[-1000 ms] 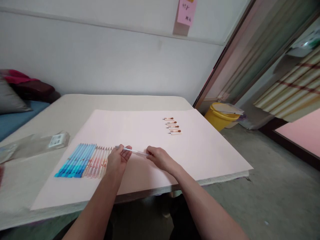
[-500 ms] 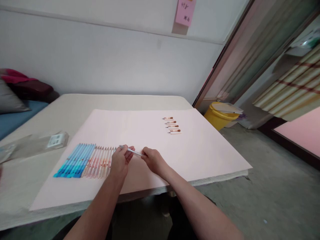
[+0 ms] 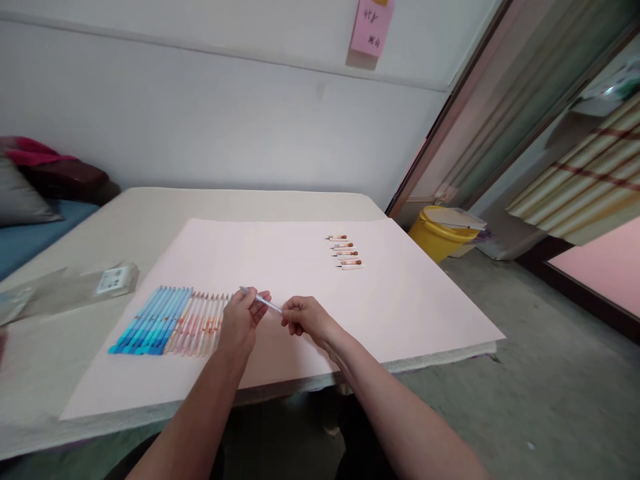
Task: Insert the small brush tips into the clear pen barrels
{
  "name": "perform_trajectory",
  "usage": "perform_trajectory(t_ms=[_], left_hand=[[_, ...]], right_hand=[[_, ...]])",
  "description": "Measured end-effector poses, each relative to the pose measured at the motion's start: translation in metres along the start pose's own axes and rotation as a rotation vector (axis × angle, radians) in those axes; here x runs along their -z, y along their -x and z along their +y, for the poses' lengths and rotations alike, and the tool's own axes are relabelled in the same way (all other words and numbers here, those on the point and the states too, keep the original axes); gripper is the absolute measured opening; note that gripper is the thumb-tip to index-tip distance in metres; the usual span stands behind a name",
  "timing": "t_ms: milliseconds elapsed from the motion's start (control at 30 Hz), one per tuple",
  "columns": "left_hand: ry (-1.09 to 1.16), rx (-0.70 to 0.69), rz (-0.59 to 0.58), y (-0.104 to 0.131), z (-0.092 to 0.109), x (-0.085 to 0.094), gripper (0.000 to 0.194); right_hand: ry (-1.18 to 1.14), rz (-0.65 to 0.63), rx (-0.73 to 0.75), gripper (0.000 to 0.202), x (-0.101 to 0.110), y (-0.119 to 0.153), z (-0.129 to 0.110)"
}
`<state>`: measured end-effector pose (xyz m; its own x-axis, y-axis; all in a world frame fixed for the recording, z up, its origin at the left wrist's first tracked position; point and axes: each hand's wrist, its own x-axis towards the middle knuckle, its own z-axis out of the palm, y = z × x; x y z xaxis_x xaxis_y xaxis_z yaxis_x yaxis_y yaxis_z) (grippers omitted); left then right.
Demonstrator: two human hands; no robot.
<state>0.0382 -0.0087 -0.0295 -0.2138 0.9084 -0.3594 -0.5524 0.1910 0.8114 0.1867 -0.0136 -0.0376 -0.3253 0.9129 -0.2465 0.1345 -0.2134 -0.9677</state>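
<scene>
A slim pale pen point(image 3: 269, 304) slants between my two hands above the pink sheet point(image 3: 425, 293). My left hand point(image 3: 243, 315) holds its upper left end between thumb and fingers. The fingers of my right hand point(image 3: 303, 315) pinch its lower right end. Left of my left hand lies a row of blue pens point(image 3: 153, 321), and beside it a row of pink and white pens point(image 3: 200, 323), partly covered by that hand. Farther back on the sheet are several short brown-and-white pieces point(image 3: 346, 254) with thin dark tips.
Clear plastic packaging point(image 3: 75, 291) with a white label lies on the table point(image 3: 150, 203) at the left. A yellow bin point(image 3: 435, 237) stands on the floor beyond the table's right side. A pink note point(image 3: 371, 30) hangs on the wall.
The fingers of my right hand have shifted at the pen's end, and more of them show now. My left hand has hardly moved.
</scene>
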Motion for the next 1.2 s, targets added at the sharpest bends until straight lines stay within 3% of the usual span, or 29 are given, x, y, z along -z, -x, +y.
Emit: perform_trajectory(t_ms=[67,267,733,833,900,1033,1100,1200], left_hand=[[-0.001,-0.016,0.027,-0.001,-0.001,0.001,0.01],[0.007,-0.064,0.104,-0.001,-0.002,0.002,0.015],[0.008,-0.07,0.138,0.001,-0.005,0.001,0.016],[-0.001,-0.05,0.099,0.0,-0.004,0.002,0.016],[-0.003,-0.041,0.079,0.0,-0.003,0.002,0.014],[-0.023,-0.031,0.039,0.001,0.0,-0.001,0.009],[-0.03,-0.038,0.028,0.001,0.001,-0.003,0.01],[-0.025,-0.053,0.053,0.001,0.0,-0.003,0.015]], right_hand=[[0.09,0.044,0.048,0.008,-0.004,0.0,0.001],[0.664,0.246,0.3,0.017,-0.02,0.007,0.001],[1.123,0.314,0.291,0.019,-0.033,0.011,0.008],[1.036,0.287,0.312,0.016,-0.032,0.01,0.005],[0.834,0.207,0.296,0.011,-0.028,0.008,0.003],[0.398,0.023,0.129,0.023,-0.02,0.003,0.001],[0.354,0.026,0.126,0.024,-0.019,0.002,0.001],[0.5,0.115,0.255,0.022,-0.022,0.003,-0.001]])
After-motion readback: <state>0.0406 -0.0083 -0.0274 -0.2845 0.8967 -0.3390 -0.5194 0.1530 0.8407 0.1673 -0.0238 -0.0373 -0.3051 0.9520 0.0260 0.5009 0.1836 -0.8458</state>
